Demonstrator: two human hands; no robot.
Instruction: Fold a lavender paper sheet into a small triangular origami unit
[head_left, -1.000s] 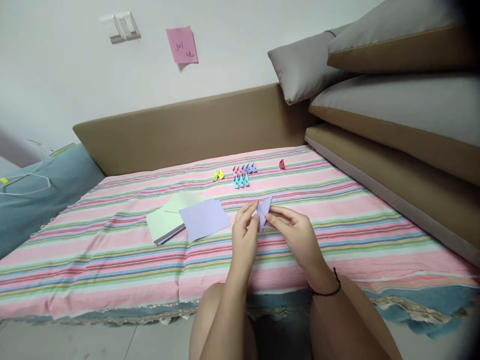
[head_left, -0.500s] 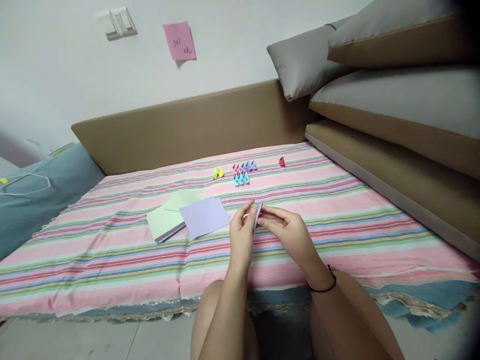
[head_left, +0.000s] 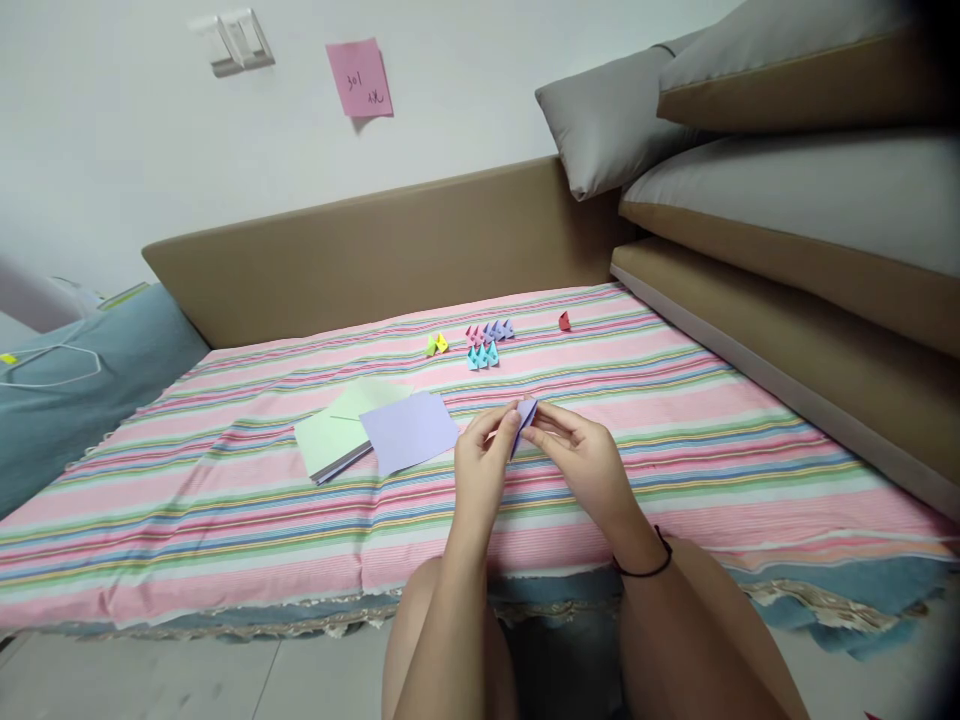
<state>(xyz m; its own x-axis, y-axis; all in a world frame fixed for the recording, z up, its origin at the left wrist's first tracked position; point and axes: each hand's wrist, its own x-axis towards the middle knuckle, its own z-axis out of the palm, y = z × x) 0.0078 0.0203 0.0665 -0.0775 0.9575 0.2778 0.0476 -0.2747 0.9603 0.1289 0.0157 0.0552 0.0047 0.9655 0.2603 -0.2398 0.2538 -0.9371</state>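
Note:
A small folded purple paper (head_left: 526, 412) is pinched between both my hands, above the striped cloth. My left hand (head_left: 484, 445) grips its left side, thumb toward me. On its right side, my right hand (head_left: 577, 450) closes thumb and fingers on the edge. Fingers cover much of the paper, so its full shape is hidden. Left of my hands lies a flat purple sheet (head_left: 409, 432), partly over a stack of pale green paper (head_left: 330, 445).
Small folded paper pieces stand further back: yellow-green ones (head_left: 437, 345), pink ones (head_left: 474, 336), purple ones (head_left: 498, 331), blue ones (head_left: 483, 356) and a red one (head_left: 565, 321). Grey and brown cushions (head_left: 787, 200) are piled at the right. A brown backrest (head_left: 375, 255) runs along the wall.
The folded purple paper has turned from nearly edge-on to show more of its face. My fingers have shifted slightly around it, and both hands still hold it.

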